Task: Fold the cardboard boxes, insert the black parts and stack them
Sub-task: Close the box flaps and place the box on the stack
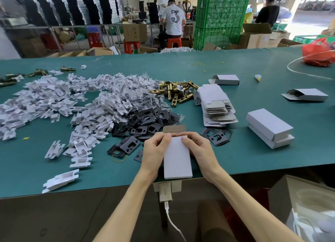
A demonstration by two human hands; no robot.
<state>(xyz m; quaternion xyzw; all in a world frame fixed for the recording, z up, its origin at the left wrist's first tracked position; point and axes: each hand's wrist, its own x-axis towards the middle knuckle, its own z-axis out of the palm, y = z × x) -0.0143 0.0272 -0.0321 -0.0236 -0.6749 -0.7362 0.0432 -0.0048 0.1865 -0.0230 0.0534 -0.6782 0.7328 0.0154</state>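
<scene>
While both thumbs press on its far end, the small white rectangular cardboard box (176, 158) sits in a closed grip from each side: the left hand (155, 147) and right hand (197, 149) have their fingers curled round its long edges. This looks meant to steady it while the open brown end flap (174, 129) is tucked in. The box lies lengthwise over the near edge of the green-covered table (235, 151), close to the body, probably for leverage.

Just beyond the flap lies the heap of flat black metal plates with cut-out holes (145, 122), within easy reach for insertion; whether one is already inside I cannot tell. Right of that heap sits the fanned stack of unfolded white cardboard blanks (215, 106). Further right are two finished white boxes stacked one on the other (270, 131), well apart from the working spot, apparently so closed boxes pile clear of loose parts.
</scene>
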